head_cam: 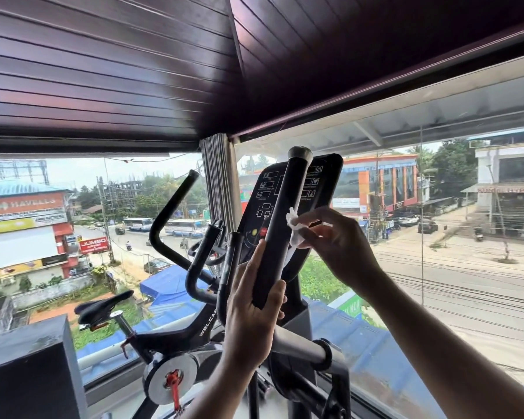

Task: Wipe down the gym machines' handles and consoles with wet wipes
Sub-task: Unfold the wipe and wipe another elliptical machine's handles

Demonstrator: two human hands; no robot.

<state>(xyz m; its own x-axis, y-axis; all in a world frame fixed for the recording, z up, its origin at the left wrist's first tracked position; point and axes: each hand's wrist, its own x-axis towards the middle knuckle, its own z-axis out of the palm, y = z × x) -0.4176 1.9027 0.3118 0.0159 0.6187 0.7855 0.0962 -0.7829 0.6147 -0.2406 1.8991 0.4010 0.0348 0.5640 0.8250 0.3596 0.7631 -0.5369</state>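
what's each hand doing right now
Left hand: grips the lower part of the black handle.
Right hand: pinches the white wet wipe against the handle.

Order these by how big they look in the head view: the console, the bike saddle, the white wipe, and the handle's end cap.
1. console
2. bike saddle
3 and 4. white wipe and end cap look alike, so I do not rank them.
The saddle may lie at another distance from the camera, so its place is less sure.

Both arms are raised forward; the left hand (256,309) is curled in a grip, the right hand (339,240) pinched at its fingertips.
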